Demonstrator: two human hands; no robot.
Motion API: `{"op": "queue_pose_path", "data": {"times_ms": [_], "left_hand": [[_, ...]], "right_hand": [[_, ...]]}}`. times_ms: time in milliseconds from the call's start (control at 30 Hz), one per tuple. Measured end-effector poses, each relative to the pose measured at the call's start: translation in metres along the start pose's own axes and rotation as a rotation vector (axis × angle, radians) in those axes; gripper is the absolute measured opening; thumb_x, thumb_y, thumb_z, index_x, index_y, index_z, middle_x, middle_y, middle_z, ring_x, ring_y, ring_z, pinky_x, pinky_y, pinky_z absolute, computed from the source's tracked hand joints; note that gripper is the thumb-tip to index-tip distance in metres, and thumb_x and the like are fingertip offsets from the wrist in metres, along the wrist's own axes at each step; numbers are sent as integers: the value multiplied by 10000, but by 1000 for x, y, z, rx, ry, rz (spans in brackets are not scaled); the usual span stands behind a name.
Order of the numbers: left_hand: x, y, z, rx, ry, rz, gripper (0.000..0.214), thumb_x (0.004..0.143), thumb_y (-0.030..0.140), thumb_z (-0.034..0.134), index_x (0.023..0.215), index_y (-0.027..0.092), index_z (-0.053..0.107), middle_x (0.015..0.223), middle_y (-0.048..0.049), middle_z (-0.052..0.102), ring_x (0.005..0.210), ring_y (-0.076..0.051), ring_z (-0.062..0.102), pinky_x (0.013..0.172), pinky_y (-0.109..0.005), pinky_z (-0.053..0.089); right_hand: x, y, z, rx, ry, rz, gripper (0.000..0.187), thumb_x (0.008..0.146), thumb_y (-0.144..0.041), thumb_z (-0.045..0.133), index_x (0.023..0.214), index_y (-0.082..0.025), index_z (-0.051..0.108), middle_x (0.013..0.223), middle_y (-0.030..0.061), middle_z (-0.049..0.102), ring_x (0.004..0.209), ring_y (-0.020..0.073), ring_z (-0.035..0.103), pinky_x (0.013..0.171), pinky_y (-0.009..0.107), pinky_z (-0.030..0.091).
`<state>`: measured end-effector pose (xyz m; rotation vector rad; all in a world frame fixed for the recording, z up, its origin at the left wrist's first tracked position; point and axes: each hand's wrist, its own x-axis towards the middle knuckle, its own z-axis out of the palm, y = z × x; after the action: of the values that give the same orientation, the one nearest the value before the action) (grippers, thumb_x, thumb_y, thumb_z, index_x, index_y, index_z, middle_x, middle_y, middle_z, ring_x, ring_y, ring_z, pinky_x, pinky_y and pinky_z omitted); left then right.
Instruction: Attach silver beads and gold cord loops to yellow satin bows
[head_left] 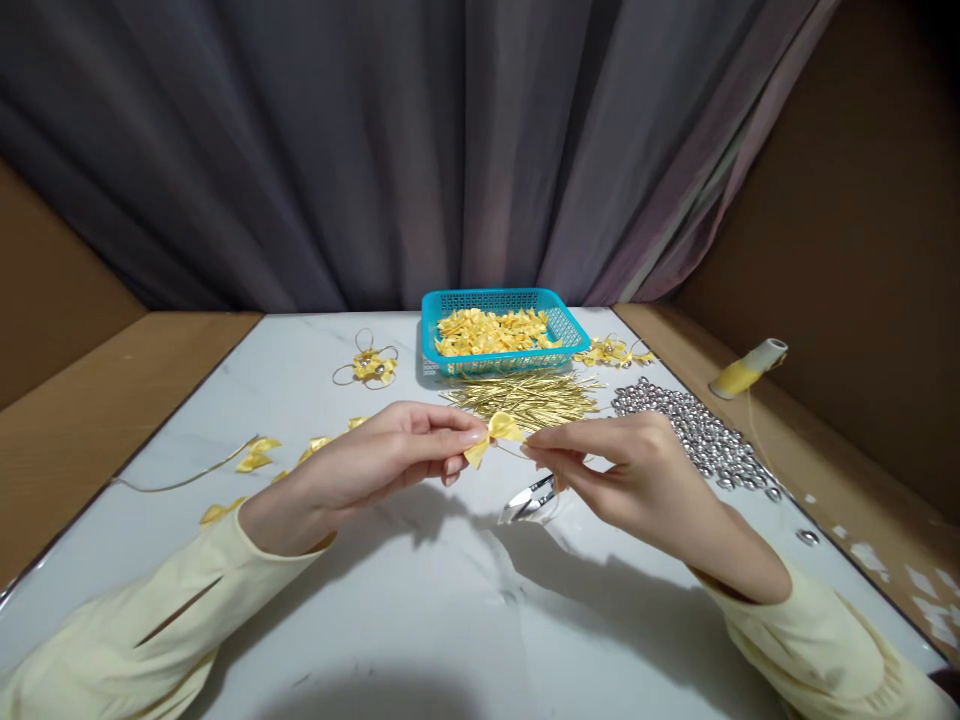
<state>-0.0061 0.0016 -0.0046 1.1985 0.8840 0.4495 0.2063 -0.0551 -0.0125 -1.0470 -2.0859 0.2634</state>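
A small yellow ribbon bow (495, 436) is held above the white table between both hands. My left hand (375, 462) pinches its left side with thumb and fingers closed. My right hand (630, 470) pinches at the bow's right side, fingers pressed together; a thin gold thread seems to run from the bow to it. Under the right hand a pair of small metal snips (531, 498) lies on the table. Just beyond the hands lies a pile of gold wire ties (525, 395).
A turquoise basket (439, 330) of yellow bows stands at the back centre. Silver bells (701, 435) are heaped at the right. Finished bows (373, 366) lie back left and right, loose yellow bows (255, 455) at the left. A yellow spool (746, 370) rests on the right cardboard.
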Motion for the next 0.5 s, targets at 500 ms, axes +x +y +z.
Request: {"op": "queue_pose_path", "data": {"times_ms": [500], "left_hand": [[1, 0, 1, -3, -1, -6, 109, 786, 227, 643, 859, 155, 681, 663, 34, 512, 586, -44, 444, 627, -166, 394]], "right_hand": [[0, -1, 0, -14, 31, -21, 164, 773, -57, 552, 728, -143, 684, 641, 23, 693, 473, 77, 573, 472, 173, 399]]}}
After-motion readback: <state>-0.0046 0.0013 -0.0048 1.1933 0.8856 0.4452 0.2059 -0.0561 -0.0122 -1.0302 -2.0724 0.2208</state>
